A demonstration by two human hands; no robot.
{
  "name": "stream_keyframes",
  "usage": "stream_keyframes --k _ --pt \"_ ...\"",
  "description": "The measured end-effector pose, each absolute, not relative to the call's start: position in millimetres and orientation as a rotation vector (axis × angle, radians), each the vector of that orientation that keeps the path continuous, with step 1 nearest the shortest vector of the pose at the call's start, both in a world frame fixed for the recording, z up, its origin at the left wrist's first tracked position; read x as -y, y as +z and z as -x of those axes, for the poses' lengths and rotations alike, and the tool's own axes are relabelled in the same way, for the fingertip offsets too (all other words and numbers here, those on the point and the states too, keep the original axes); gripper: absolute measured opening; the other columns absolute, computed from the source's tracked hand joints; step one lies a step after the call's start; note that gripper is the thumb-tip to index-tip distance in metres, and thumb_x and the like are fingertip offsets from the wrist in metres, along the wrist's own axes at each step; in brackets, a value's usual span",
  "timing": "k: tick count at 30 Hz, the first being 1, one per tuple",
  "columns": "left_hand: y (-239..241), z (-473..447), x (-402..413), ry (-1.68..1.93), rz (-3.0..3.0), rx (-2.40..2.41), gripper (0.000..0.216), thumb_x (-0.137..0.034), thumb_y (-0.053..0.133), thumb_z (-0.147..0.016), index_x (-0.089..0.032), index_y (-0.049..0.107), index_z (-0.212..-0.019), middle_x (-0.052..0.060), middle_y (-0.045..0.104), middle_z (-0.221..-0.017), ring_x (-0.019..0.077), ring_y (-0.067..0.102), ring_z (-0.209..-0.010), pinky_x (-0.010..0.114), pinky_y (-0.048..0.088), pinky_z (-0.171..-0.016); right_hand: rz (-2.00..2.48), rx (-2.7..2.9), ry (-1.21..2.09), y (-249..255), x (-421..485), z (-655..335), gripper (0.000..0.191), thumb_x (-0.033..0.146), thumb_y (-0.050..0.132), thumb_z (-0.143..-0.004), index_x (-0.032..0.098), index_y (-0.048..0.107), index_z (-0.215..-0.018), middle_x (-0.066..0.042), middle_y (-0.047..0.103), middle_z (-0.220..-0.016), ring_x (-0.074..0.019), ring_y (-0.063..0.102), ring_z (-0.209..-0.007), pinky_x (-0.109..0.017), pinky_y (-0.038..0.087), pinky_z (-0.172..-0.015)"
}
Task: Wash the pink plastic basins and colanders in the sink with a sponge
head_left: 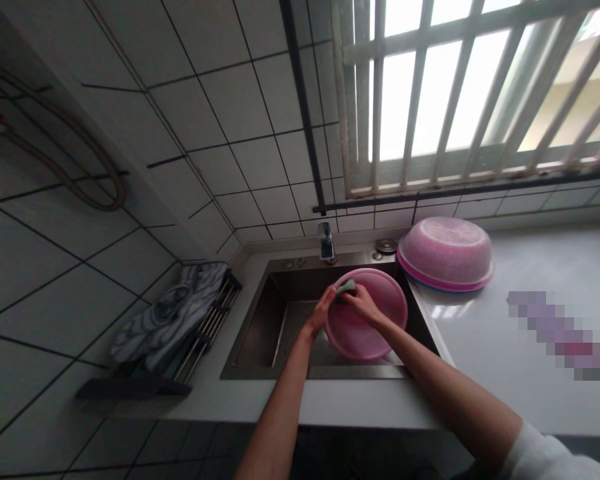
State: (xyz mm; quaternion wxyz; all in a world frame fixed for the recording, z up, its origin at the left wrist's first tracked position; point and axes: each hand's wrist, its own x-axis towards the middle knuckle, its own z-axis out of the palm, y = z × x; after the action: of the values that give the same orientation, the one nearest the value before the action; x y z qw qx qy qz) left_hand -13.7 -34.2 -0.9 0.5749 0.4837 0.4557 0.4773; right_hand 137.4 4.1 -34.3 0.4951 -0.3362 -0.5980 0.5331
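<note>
A pink plastic basin (387, 310) rests inside the steel sink (260, 327), toward its right side. At the basin's left rim is my left hand (322, 311), its fingers closed around the edge. My right hand (364, 305) reaches over the basin and holds a pale green sponge or folded cloth (347, 287) against the upper left rim, close to my left fingers. Some of my fingertips are hidden behind the rim and the green piece. The faucet (325, 241) stands behind the basin.
An upturned pink colander (450, 243) sits on the counter to the right of the sink. A metal drain strainer (386, 246) lies by the back edge. To the left, a grey striped cloth (175, 307) covers a dark rack (213, 320). A blurred-out patch lies at far right.
</note>
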Motion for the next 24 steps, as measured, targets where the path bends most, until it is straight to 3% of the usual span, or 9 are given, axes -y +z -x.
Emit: stream_keyframes --k 6,14,20,24 --pt "-8.0 18.7 33.5 1.115 -1.097 -1.145 0.059 -0.067 0.068 -0.081 -0.024 0.072 -0.121 0.006 0.063 -0.141 0.0326 0.042 -0.145 0.046 0.017 -0.126 0.691 1.617 1.414 -35.3 2.0 -132.7 0.014 0.031 0.061 -0.078 0.018 0.065 -0.081 -0.003 0.067 -0.081 -0.0176 0.058 -0.073 -0.029 0.048 -0.071" --pt "-5.1 14.9 33.5 1.114 -1.156 -0.994 0.054 -0.060 0.063 -0.089 -0.023 0.067 -0.128 0.006 0.064 -0.139 0.0291 0.044 -0.142 0.044 0.022 -0.124 0.853 1.369 1.272 -32.5 -6.0 -142.0 0.020 0.036 0.060 -0.080 0.018 0.064 -0.088 -0.004 0.066 -0.085 -0.0189 0.059 -0.075 -0.029 0.048 -0.069" --pt "3.3 21.0 42.2 1.038 -0.995 -0.825 0.050 -0.043 0.070 -0.085 -0.022 0.060 -0.130 0.006 0.070 -0.119 0.0294 0.062 -0.119 0.043 0.045 -0.107 0.754 1.609 1.301 -33.8 1.8 -135.8 0.016 0.031 0.060 -0.080 0.017 0.066 -0.083 -0.003 0.065 -0.081 -0.0172 0.057 -0.072 -0.028 0.046 -0.068" --pt "0.5 20.4 42.0 1.045 -0.954 -0.920 0.061 -0.051 0.077 -0.080 -0.021 0.061 -0.130 0.007 0.073 -0.112 0.0271 0.066 -0.114 0.039 0.047 -0.105 0.614 1.830 1.416 -39.9 8.9 -129.6 0.013 0.026 0.059 -0.080 0.015 0.066 -0.084 -0.003 0.066 -0.082 -0.0166 0.056 -0.072 -0.027 0.046 -0.069"
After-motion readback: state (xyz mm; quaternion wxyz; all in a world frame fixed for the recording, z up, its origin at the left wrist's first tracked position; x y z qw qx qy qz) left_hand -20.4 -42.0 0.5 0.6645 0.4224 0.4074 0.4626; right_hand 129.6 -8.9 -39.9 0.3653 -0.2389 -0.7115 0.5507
